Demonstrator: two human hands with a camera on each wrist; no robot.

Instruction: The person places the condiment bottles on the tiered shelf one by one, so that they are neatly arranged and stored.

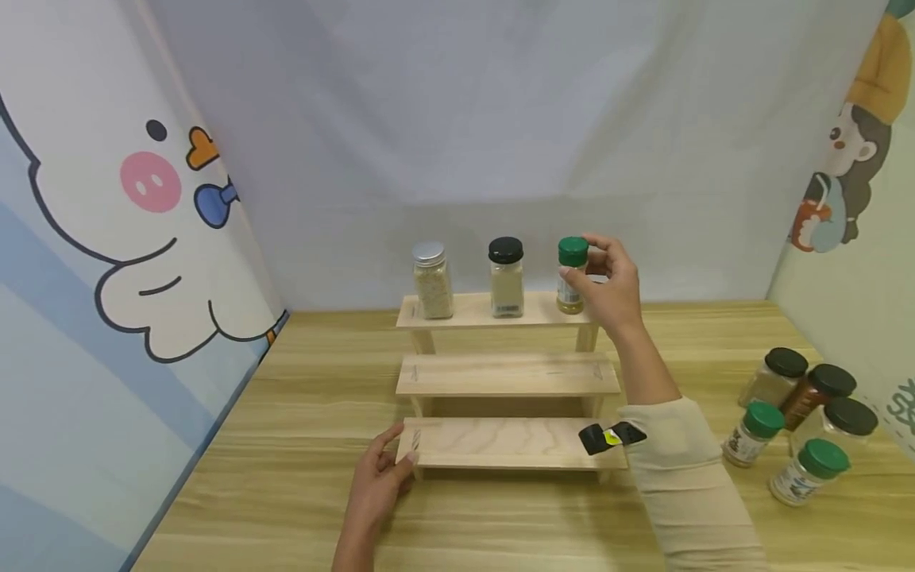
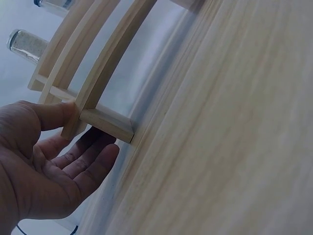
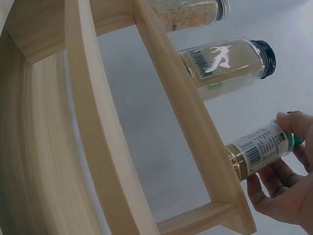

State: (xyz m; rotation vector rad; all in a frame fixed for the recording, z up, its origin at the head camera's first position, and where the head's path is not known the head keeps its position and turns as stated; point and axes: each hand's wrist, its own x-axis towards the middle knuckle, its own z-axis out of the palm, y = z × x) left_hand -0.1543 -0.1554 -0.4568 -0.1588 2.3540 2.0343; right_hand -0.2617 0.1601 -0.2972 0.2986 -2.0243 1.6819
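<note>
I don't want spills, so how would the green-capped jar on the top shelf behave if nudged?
The green-capped jar looks round-bodied, so it would probably roll once on its side. Taller than wide, it may tip if pushed high up. Its shiny, smooth surface below the label might feel slippery.

Some kinda screened-off table nook, actual room can't be told tbh. Wood-grain table [image 1: 286, 477] boxed in by pale cloth [image 1: 465, 119], cartoon panels [image 1: 79, 183] on both sides; kitchen hinted at by seasoning jars [image 1: 507, 284].
</note>
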